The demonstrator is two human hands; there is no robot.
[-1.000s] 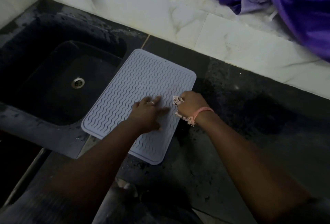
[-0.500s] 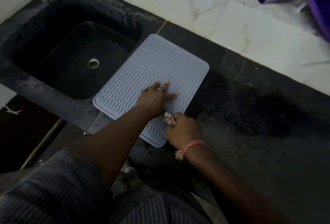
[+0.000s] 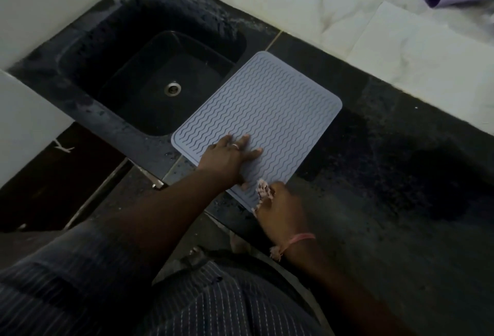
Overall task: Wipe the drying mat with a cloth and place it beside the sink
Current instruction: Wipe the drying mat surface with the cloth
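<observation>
Pale grey rectangular silicone drying mat with raised wavy ribs (image 3: 263, 119), lying flat on the dark speckled stone counter (image 3: 374, 175), its long left edge just beside the black recessed sink (image 3: 160, 81); the placement beside the basin thus appeared already met. Left hand (image 3: 230, 159), fingers straight and spread, pressed on the mat's near portion, presumably to pin the flexible sheet against sliding. Right hand (image 3: 280, 207), fingers curled round a small bunched pinkish cloth (image 3: 263, 187), bore it against the mat's near right corner, judged the last stretch of wiping. Compared with the frame half a second before, the cloth and right hand had travelled a little further toward that near corner; the left hand kept its station; the mat had not shifted against the sink.
</observation>
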